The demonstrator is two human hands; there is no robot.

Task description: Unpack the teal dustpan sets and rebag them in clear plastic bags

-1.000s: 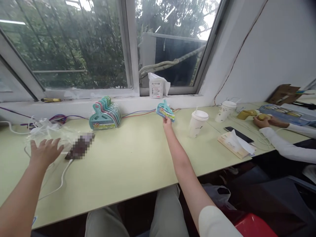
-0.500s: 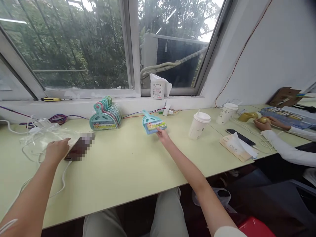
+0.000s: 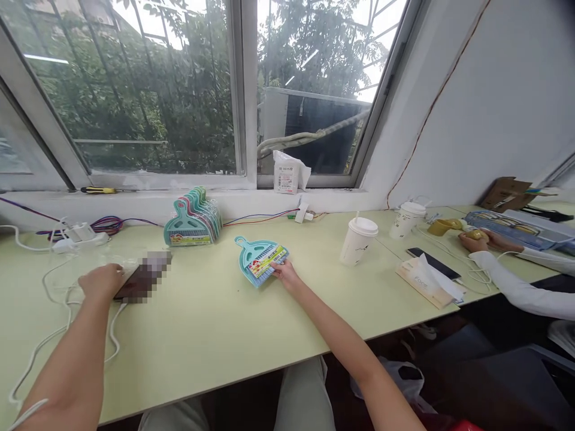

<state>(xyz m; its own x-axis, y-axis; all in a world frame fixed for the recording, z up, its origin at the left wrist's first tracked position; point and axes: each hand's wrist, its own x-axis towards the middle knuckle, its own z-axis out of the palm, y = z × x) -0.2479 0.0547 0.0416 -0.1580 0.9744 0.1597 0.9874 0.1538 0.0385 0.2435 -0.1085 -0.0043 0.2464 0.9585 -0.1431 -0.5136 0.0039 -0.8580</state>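
My right hand [image 3: 287, 276] pinches the lower right edge of a light-blue mini dustpan [image 3: 263, 261]. It carries a yellow printed label and has a blue-bristled brush set in it, and its handle points to the upper left. On the left, my left hand [image 3: 102, 281] is closed with curled fingers beside a dark phone [image 3: 139, 281], partly blurred out. What those fingers hold, if anything, is hidden. A faint clear plastic film shows behind them. Against the wall stands a row of similar dustpans [image 3: 188, 224] in green, pink and grey, wrapped in clear plastic.
A lidded paper cup [image 3: 358, 242], a second cup [image 3: 406, 220], a tissue pack [image 3: 429, 281] and a black phone [image 3: 433, 264] stand or lie to the right. Another person's hands [image 3: 483, 240] hold a yellowish object. White cables [image 3: 67, 305] and a charger [image 3: 81, 232] are at left.
My right hand has brought the dustpan closer and to the left, and it is turned more toward me. My left hand has shifted slightly, and the clear plastic near it is less visible.
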